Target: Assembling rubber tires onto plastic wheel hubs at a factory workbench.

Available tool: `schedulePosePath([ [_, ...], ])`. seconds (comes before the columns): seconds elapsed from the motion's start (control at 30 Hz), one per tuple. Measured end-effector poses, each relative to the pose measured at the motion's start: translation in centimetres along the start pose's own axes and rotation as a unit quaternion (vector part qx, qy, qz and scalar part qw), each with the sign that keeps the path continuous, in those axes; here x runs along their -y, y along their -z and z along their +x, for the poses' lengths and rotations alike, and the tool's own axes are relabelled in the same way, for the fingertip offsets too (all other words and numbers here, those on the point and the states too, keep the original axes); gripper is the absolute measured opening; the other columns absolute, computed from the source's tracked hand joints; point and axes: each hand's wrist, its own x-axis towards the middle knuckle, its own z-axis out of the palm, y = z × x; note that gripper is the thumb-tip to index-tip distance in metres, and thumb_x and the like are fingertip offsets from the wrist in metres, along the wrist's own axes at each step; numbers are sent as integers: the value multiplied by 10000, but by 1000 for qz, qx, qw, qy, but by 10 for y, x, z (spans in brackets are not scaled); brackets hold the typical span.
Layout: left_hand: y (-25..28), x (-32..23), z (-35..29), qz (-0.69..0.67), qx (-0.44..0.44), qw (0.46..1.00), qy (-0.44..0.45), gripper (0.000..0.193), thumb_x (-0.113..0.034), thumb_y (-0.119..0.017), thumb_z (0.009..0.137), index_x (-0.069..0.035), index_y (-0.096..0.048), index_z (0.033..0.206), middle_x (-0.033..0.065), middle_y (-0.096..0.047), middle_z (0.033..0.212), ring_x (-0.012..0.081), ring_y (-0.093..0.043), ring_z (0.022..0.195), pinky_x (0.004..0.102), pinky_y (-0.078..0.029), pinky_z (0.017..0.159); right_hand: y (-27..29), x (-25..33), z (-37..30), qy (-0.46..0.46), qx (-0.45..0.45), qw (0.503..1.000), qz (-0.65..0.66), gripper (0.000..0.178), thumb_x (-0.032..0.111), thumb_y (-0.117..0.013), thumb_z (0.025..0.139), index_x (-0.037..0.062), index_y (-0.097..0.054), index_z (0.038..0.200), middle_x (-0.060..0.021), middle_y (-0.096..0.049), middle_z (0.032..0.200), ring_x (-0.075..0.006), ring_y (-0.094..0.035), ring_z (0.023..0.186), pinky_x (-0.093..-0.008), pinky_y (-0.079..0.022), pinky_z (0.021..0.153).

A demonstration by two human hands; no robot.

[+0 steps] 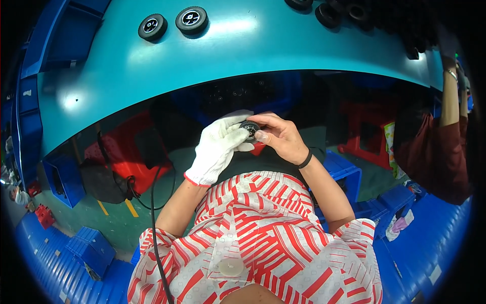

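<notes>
In the head view, I have a black wheel with a spoked, silvery face pinched between my two hands, in front of my body and short of the worktop. My left hand, in a white glove, grips it from one side, and my bare right hand grips the other with thumb and fingers; they nearly meet around it.

What could go wrong, I'd judge, is a drop: with nothing but my fingers seeming to hold the wheel, a slip of the smooth glove or a loosened thumb could send it into the dark space below. The black cable running down past my left forearm might snag if I swung that elbow wide.

The worktop's near edge curves across beyond my fingertips, so a low reach forward could knock my knuckles against it. Past that edge, a broad bare stretch leaves room to move, up to two black-tyred wheels standing apart at the far left. The far right is tighter: a pile of black tyres crowds it, and a co-worker's arm is near.
</notes>
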Motion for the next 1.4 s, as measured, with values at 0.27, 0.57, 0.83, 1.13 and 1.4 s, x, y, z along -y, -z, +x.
schedulePosePath([
  [0.27, 3, 1, 0, -34, 1, 999, 9, 410, -113, -601, 869, 90, -495, 1210, 172, -619, 1034, 204, -648, 881, 275, -574, 710, -6, 14, 1, 22, -18, 994, -102, 382, 79, -653, 841, 7, -560, 1205, -95, -564, 1102, -147, -587, 914, -244, -504, 778],
  [0.57, -6, 4, -2, 31, -36, 999, -17, 505, -50, -646, 840, 98, -430, 1271, 142, -612, 1000, 151, -619, 890, 257, -517, 780, -22, 10, 1, 179, -130, 905, -363, 481, 112, -802, 658, 34, -576, 1075, -105, -580, 1006, -213, -618, 818, -284, -518, 711],
  [0.83, -12, -4, -9, 173, -54, 983, -32, 467, -23, -661, 788, 96, -483, 1202, 143, -608, 1014, 163, -613, 877, 245, -512, 736, -15, 13, 11, 258, -15, 866, -427, 522, 125, -804, 633, 41, -589, 1101, -118, -587, 1035, -273, -599, 926, -327, -516, 759],
  [1.13, -7, -1, -1, 143, -49, 988, -38, 446, -8, -639, 798, 90, -493, 1208, 140, -612, 1016, 155, -610, 867, 240, -500, 755, -26, 13, 9, 212, -97, 892, -387, 450, 117, -797, 635, 27, -607, 1033, -120, -586, 996, -281, -591, 882, -330, -510, 727],
  [1.4, 2, 4, 5, 194, -52, 978, -48, 494, -31, -669, 811, 82, -469, 1248, 123, -635, 942, 126, -613, 795, 223, -511, 691, -19, 6, 11, 275, -88, 837, -465, 439, 112, -791, 617, -3, -605, 998, -129, -582, 980, -285, -587, 874, -340, -492, 741],
])
